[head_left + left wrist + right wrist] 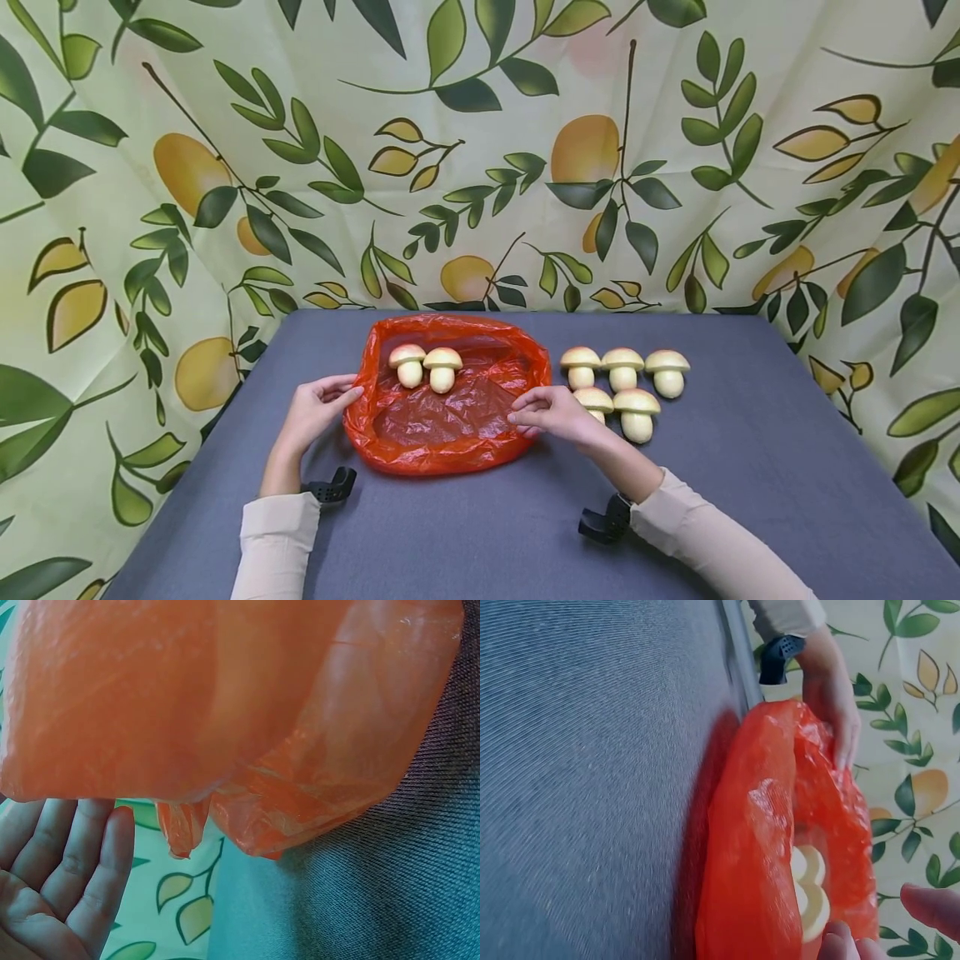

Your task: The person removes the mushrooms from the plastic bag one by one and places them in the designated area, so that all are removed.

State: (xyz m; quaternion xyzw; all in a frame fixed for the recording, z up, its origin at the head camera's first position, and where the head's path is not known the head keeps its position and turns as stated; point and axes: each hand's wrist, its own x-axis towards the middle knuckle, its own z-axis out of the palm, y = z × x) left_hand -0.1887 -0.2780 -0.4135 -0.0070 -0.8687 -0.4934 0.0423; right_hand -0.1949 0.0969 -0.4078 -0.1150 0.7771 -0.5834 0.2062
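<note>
A red plastic bag (442, 457) lies on the table with its mouth spread wide and its rim rolled outward. Two mushrooms (442, 367) with pale stems and tan-pink caps sit inside, towards the back left. At the bag's left rim, my left hand (318, 408) pinches the plastic; its thumb is hidden in the left wrist view, where the fingers (71, 862) meet the bag's edge. My right hand (558, 414) reaches over the right rim, fingertips above the bag's inside. In the right wrist view its thumb (934, 909) stands apart from the fingers, with nothing visible between.
Right of the bag, several more mushrooms (637, 412) stand in two loose rows, one partly behind my right hand. The grey-blue table (750, 450) ends at a leaf-and-fruit printed cloth (480, 208). A black wrist camera (603, 521) hangs below each wrist.
</note>
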